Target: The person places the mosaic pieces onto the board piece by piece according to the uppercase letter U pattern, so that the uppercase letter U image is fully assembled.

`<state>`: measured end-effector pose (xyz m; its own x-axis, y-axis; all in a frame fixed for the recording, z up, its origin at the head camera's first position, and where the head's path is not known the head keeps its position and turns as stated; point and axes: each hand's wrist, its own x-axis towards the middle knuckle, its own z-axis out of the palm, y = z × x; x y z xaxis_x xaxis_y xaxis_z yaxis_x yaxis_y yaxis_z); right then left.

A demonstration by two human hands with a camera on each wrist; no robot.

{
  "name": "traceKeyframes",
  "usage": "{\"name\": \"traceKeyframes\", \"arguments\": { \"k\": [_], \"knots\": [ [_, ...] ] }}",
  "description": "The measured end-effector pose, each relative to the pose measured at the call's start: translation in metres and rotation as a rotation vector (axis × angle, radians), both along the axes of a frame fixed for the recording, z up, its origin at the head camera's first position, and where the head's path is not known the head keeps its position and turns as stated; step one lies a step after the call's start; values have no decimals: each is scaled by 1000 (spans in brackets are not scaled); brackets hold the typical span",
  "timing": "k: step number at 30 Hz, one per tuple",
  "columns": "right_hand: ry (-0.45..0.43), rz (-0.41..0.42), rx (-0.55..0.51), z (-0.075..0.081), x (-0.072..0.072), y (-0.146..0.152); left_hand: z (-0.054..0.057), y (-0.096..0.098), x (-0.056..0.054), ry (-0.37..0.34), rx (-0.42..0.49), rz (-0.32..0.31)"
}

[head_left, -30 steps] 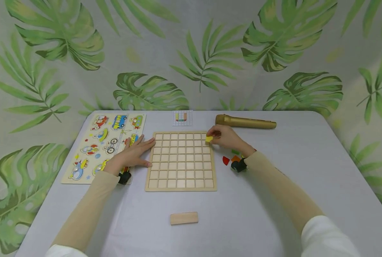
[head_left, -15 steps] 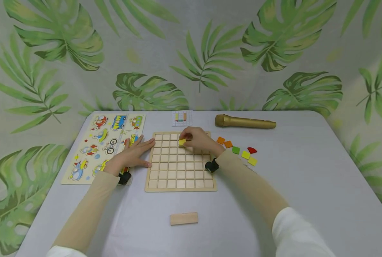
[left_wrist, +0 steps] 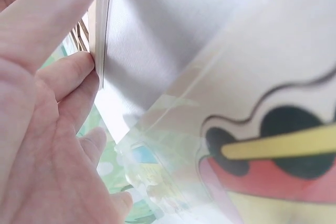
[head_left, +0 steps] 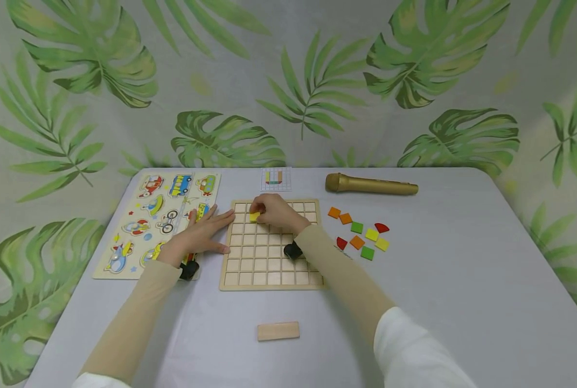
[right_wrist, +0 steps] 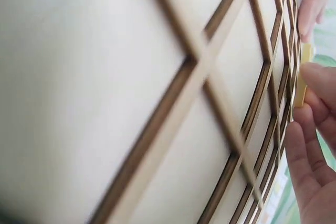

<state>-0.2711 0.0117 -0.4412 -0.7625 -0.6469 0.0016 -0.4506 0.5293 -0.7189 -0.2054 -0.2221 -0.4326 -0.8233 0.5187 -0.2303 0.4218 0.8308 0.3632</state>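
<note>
A wooden grid board (head_left: 253,287) with square cells lies in the middle of the table. My right hand (head_left: 277,211) pinches a yellow square tile (head_left: 254,216) close over the board's upper left cells. In the right wrist view the yellow tile (right_wrist: 301,90) sits on edge between thumb and fingers, right by the grid bars. My left hand (head_left: 194,237) lies with fingers spread, its fingertips at the board's left rim. The left wrist view shows those straight fingers (left_wrist: 71,74) touching the board's edge.
Several orange, green, yellow and red tiles (head_left: 357,242) lie right of the board. A gold microphone (head_left: 372,184) and a small pattern card (head_left: 276,179) are behind. A vehicle puzzle board (head_left: 135,207) lies under the left forearm. A wooden block (head_left: 278,331) lies in front.
My right hand has carried the yellow tile leftward from the board's right edge to its upper left cells, uncovering the loose tiles. The left hand has stayed at the left rim.
</note>
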Motion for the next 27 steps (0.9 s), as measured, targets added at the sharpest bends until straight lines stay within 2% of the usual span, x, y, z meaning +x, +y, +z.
{"name": "traceKeyframes", "arguments": {
  "k": [12, 19, 23, 27],
  "knots": [
    [132, 14, 161, 6, 3, -17, 1, 1, 1, -5, -3, 2],
    [158, 8, 188, 7, 6, -19, 1, 0, 2, -11, -6, 10],
    [117, -7, 160, 5, 6, -13, 0, 1, 2, -11, -2, 8],
    [21, -47, 61, 8, 6, 0, 1, 1, 2, -10, 5, 10]
  ]
}}
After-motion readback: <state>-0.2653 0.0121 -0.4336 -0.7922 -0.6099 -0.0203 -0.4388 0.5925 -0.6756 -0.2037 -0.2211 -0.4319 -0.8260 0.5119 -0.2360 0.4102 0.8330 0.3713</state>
